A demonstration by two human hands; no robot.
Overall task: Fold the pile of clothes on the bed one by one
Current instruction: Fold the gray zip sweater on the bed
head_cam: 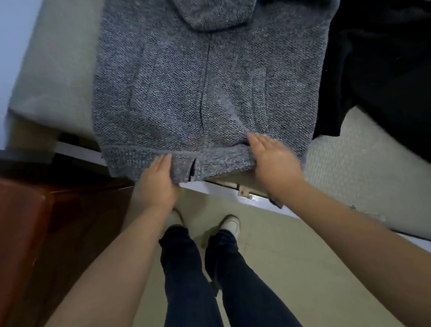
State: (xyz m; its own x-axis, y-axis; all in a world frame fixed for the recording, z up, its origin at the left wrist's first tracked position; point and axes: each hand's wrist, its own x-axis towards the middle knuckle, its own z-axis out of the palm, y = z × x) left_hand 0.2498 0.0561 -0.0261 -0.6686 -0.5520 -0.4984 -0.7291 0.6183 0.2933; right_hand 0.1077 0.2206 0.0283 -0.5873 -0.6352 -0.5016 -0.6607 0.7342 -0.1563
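**Hem of the grey hoodie taken up at the bed's edge**

I had the grey-blue knitted hooded jacket [198,83] spread flat on the pale bed [60,74], stretching away from both hands, its hood lying on its upper part at the far end. It lay that way, I judged, so the lower band could be lifted and carried up over the body for a fold. The ribbed hem [208,161] overhung the bed's edge just between my hands.

My left hand [157,179] held the hem's left part, fingers laid on top; whether the thumb was tucked beneath I could not tell. My right hand [274,158] lay over the hem's right end, fingers fairly straight and pressed on the cloth, its grip underneath hidden too. The hands were apart, with the jacket's centre opening between them. Both forearms reached forward and slightly inward.

Beyond my right hand lay a heap of black clothing [387,58], seemingly unfolded. Left of my left hand stood dark reddish wooden furniture [12,231].
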